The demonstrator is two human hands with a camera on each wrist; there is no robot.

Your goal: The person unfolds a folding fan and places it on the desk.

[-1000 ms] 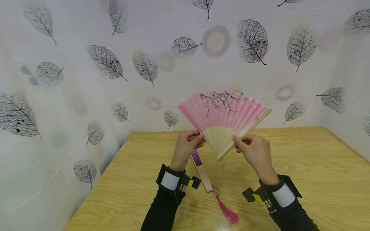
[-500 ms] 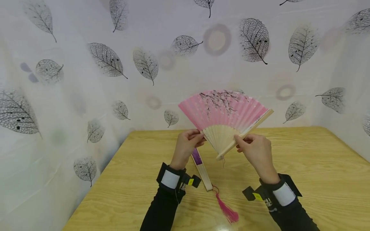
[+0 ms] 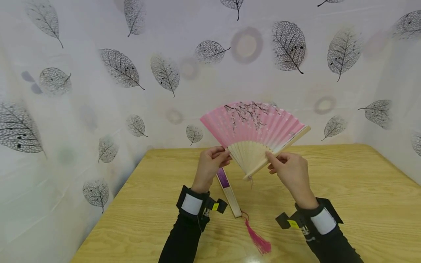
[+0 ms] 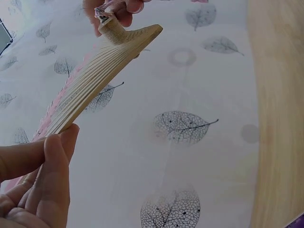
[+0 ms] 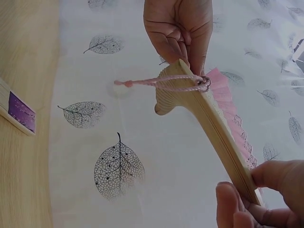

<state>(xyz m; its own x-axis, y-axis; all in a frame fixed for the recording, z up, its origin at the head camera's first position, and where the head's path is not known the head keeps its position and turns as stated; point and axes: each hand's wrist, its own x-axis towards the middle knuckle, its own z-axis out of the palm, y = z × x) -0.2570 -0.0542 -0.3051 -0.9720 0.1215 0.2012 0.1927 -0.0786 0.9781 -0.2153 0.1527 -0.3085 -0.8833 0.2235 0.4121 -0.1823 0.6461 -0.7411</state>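
Note:
A pink folding fan (image 3: pixel 253 124) with dark blossom branches is spread wide and held up above the table. My left hand (image 3: pixel 210 164) pinches its left edge, where the pink leaf meets the bare ribs. On the other side my right hand (image 3: pixel 291 171) pinches the thick wooden guard between thumb and fingers. Bare ribs (image 4: pixel 95 76) run together to the pivot end in the left wrist view. From that pivot hangs a pink cord loop (image 5: pixel 156 83). A second folding fan (image 3: pixel 231 197), folded up with a purple part, lies on the table beneath, its top partly hidden behind my left hand.
A pink tassel (image 3: pixel 258 237) trails from the folded fan toward the front of the table. The wooden table (image 3: pixel 361 204) reaches back to a pale curtain (image 3: pixel 98 109) printed with dark leaves, which also hangs along both sides.
The spread fan has shifted slightly left, its left edge and pivot moving with my left hand. Both hands keep their pinch, and the folded fan lies where it was.

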